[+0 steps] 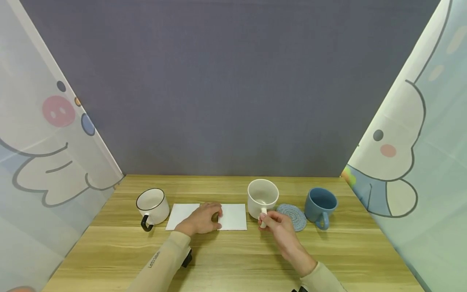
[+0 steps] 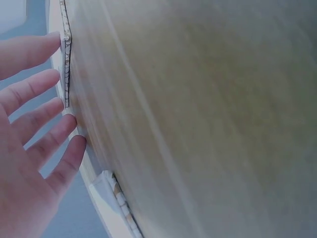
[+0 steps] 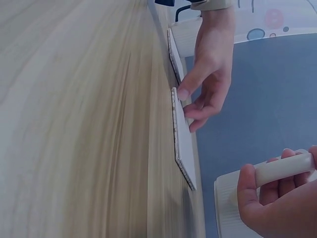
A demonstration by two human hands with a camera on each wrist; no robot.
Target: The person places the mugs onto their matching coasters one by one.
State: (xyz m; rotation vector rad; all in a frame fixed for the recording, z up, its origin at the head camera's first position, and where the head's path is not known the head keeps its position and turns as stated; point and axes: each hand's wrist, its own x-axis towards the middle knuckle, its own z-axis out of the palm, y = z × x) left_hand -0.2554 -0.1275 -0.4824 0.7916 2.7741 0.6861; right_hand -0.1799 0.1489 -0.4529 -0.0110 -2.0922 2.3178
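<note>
Two flat white square tiles (image 1: pixel 233 217) lie side by side on the wooden table (image 1: pixel 237 263). My left hand (image 1: pixel 203 219) rests on them where they meet, fingers spread and straight (image 2: pixel 34 119); in the right wrist view its thumb (image 3: pixel 184 92) touches a tile's edge (image 3: pixel 182 144). My right hand (image 1: pixel 265 221) pinches the handle (image 3: pixel 282 168) of a cream mug (image 1: pixel 262 196) that stands upright just right of the tiles. The mug looks empty.
A white mug with black rim and handle (image 1: pixel 153 205) stands left of the tiles. Right of the cream mug lie a blue woven coaster (image 1: pixel 294 215) and a blue mug (image 1: pixel 321 205). A grey backdrop and cartoon-printed side panels (image 1: pixel 412 154) enclose the table.
</note>
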